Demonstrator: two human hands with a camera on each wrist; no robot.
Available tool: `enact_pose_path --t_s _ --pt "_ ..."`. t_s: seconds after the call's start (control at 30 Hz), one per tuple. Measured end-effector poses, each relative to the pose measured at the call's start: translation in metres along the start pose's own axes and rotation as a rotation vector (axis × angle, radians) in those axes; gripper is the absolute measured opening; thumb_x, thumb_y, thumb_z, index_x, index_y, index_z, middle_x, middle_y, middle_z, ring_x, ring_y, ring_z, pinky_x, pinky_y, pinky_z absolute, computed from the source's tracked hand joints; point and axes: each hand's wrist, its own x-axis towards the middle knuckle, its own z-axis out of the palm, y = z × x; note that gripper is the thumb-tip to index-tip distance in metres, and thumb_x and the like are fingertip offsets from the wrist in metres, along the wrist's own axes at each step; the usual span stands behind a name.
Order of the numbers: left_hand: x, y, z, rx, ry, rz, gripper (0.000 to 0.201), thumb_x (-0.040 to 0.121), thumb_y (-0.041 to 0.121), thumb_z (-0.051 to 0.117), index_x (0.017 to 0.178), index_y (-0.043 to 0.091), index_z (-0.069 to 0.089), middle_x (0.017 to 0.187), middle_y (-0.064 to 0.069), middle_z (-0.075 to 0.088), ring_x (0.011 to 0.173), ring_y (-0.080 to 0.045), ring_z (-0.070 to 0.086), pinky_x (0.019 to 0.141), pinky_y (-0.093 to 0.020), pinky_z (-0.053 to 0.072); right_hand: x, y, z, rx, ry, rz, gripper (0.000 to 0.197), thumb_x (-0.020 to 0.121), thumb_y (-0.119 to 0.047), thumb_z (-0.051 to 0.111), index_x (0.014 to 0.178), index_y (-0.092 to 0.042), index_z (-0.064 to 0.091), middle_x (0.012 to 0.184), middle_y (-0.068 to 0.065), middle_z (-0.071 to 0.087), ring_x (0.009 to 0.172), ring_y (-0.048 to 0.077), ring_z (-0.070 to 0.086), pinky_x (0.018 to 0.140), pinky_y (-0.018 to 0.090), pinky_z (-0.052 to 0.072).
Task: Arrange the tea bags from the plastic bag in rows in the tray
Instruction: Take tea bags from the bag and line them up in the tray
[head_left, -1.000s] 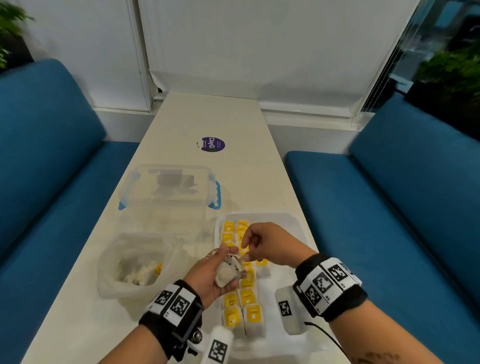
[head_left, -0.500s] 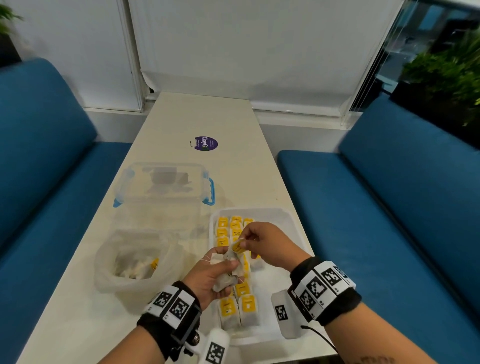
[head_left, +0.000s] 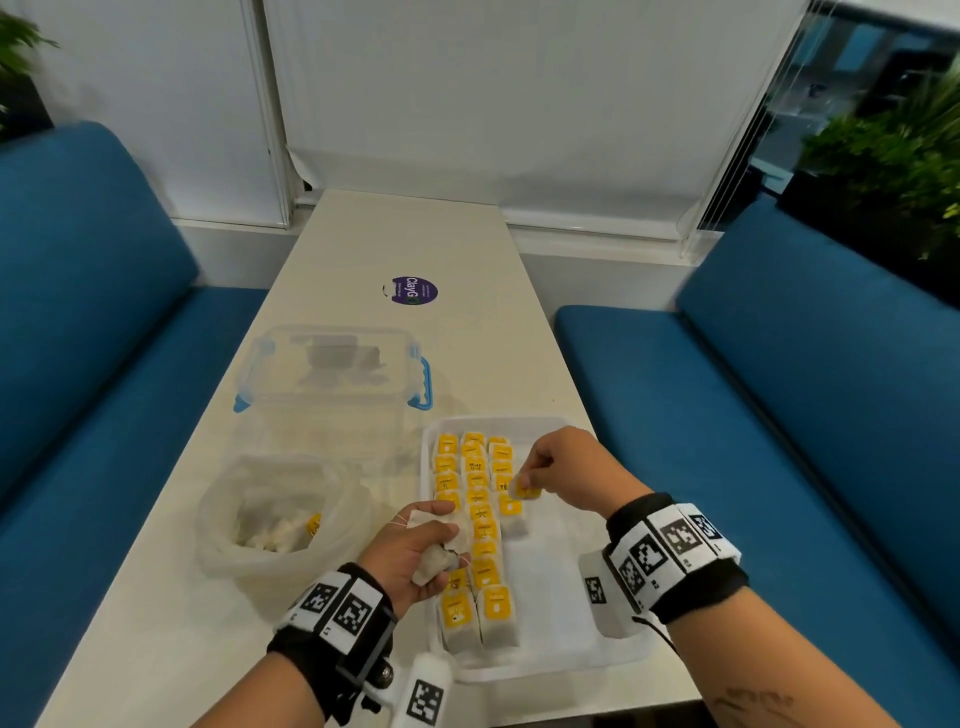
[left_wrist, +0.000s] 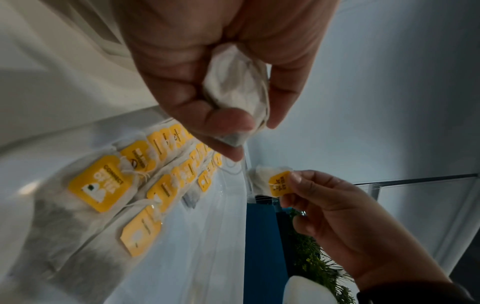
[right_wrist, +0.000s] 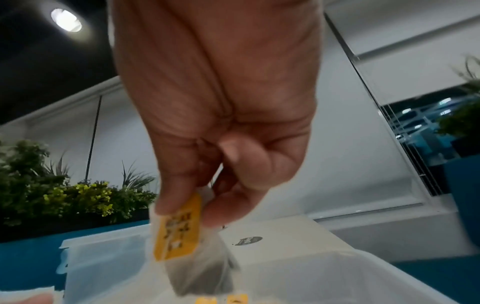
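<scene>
A white tray (head_left: 566, 644) lies at the table's near right, with several yellow-tagged tea bags (head_left: 480, 519) laid in rows along its left half. My right hand (head_left: 558, 467) pinches one tea bag (head_left: 524, 489) by its yellow tag (right_wrist: 179, 228) above the third row. My left hand (head_left: 415, 553) hovers over the tray's left edge and grips a bunch of tea bags (left_wrist: 237, 86). A clear plastic bag (head_left: 283, 514) with more tea bags stands left of the tray.
A clear lidded box with blue clips (head_left: 335, 371) stands beyond the plastic bag. A purple sticker (head_left: 414, 292) is farther up the table. Blue benches (head_left: 769, 415) run along both sides. The tray's right half (head_left: 561, 587) holds no bags.
My right hand has drawn one tea bag out of the bunch in my left hand and carried it right and away over the tray. The left hand has dropped slightly toward me.
</scene>
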Motion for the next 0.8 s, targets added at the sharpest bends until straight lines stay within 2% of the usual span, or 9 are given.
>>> enact_pose_path --t_s 0.13,0.3,0.43,0.5,0.6,0.7,0.8 --pt "0.0 0.001 0.001 0.005 0.002 -0.003 0.019 0.088 0.002 0.052 0.094 0.019 0.058 0.08 -0.01 0.06 0.051 -0.017 0.062 0.036 -0.015 0.04 0.0 0.006 0.001 0.075 -0.009 0.025 0.023 0.09 -0.015 0.06 0.068 -0.019 0.055 0.06 -0.007 0.055 0.052 0.002 0.05 0.047 0.009 0.035" --pt "0.001 0.003 0.003 0.001 0.009 0.001 0.019 0.089 0.002 0.052 0.094 0.019 0.058 0.078 -0.009 0.058 0.062 -0.022 0.061 0.035 -0.015 0.04 0.006 0.011 0.004 0.021 0.023 0.066 0.012 0.094 -0.014 0.053 0.082 -0.014 0.055 0.063 -0.007 0.051 0.051 0.003 0.048 0.048 0.013 0.033" --pt "0.003 0.005 0.003 0.002 0.015 0.001 0.019 0.088 0.003 0.053 0.093 0.02 0.059 0.08 -0.009 0.059 0.056 -0.018 0.064 0.035 -0.016 0.041 0.014 0.017 0.01 -0.144 -0.129 0.109 0.012 0.091 -0.007 0.054 0.086 -0.015 0.06 0.062 -0.008 0.051 0.055 0.002 0.048 0.051 0.013 0.036" --pt "0.004 0.005 0.003 -0.004 0.013 0.002 0.019 0.088 0.003 0.053 0.094 0.02 0.059 0.081 -0.009 0.059 0.052 -0.017 0.065 0.035 -0.016 0.041 0.018 0.019 0.018 -0.257 -0.246 0.124 0.016 0.089 -0.003 0.055 0.099 -0.01 0.066 0.063 -0.007 0.05 0.056 0.003 0.047 0.052 0.013 0.036" --pt "0.005 0.006 0.001 -0.013 0.011 0.007 0.019 0.088 0.002 0.053 0.096 0.019 0.059 0.08 -0.009 0.059 0.052 -0.017 0.064 0.035 -0.016 0.041 0.021 0.021 0.029 -0.325 -0.402 0.156 0.025 0.09 -0.001 0.053 0.112 -0.005 0.063 0.068 -0.001 0.056 0.054 0.005 0.047 0.049 0.016 0.038" --pt "0.007 0.007 -0.001 -0.02 0.016 0.01 0.02 0.088 0.003 0.054 0.097 0.019 0.059 0.084 -0.01 0.058 0.051 -0.017 0.066 0.037 -0.016 0.041 0.026 0.019 0.037 -0.308 -0.463 0.181 0.024 0.091 -0.005 0.054 0.114 -0.004 0.061 0.063 -0.001 0.053 0.051 0.007 0.049 0.048 0.017 0.042" --pt "0.009 0.007 -0.003 -0.028 0.018 0.008 0.02 0.088 0.003 0.054 0.097 0.019 0.059 0.084 -0.012 0.059 0.051 -0.016 0.066 0.037 -0.016 0.041 0.035 0.02 0.043 -0.299 -0.459 0.197 0.024 0.091 -0.004 0.054 0.114 -0.002 0.061 0.06 -0.001 0.053 0.045 0.006 0.049 0.046 0.017 0.042"
